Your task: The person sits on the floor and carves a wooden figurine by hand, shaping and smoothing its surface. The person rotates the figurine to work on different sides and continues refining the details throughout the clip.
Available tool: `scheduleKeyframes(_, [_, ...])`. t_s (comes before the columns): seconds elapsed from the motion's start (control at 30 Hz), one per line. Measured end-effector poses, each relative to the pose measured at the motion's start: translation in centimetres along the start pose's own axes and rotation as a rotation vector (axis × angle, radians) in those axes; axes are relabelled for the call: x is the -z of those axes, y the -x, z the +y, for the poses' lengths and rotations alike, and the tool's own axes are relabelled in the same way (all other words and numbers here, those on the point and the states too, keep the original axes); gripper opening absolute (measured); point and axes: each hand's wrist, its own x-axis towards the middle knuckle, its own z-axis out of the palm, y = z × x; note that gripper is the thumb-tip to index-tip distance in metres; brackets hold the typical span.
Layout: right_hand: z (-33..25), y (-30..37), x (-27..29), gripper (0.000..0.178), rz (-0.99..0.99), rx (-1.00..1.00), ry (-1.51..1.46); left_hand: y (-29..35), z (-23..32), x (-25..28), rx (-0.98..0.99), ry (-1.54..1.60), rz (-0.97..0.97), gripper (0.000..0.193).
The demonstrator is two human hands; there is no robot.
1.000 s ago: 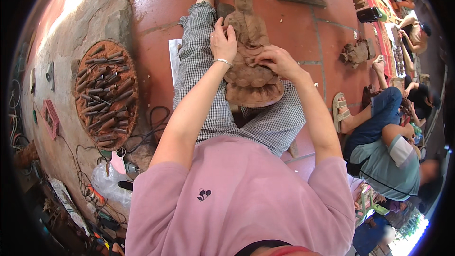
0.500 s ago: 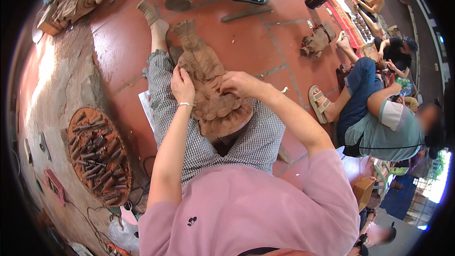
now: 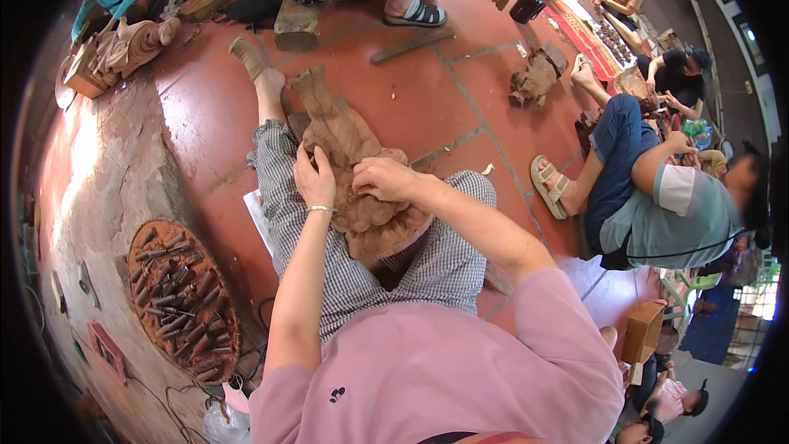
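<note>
Left hand [image 3: 314,181]: fingers extended, laid along the left flank of a brown carved wooden figure with a lobed base [image 3: 349,136], not wrapped round it. Right hand [image 3: 385,179]: fingers curled and bunched on the figure's mid-section, just beside the left; can't tell if anything small is pinched under them. Figure sits directly under both hands, tilted, narrow upper end ahead and slightly left of the grip, wide base just nearer the body, between thighs in black-and-white checked trousers [image 3: 448,251]. What supports it underneath is hidden. Silver-coloured metal bangle [image 3: 321,210] on left wrist. Left of the grip and nearer the body: oval tray of reddish-brown sawdust [image 3: 232,321] carrying a heap of dark cylindrical tools [image 3: 173,288]. Ahead of the grip, slightly right: narrow brown wooden strip [image 3: 411,47] on red floor tiles [image 3: 436,127]. Ahead and well right: irregular brown wooden carving [image 3: 534,82] on the same tiles. Right of the grip, well apart: seated co-worker in teal shirt [image 3: 674,218] and beige strapped sandal [image 3: 549,187].
</note>
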Motion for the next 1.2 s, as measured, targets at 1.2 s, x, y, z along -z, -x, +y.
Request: scheduleKeyframes(1.2, [-3.3,4.4,-2.7,0.019,0.971,-0.598,-0.389,1.9,3.1,1.9,-0.402,-0.505,-0.426,0.075])
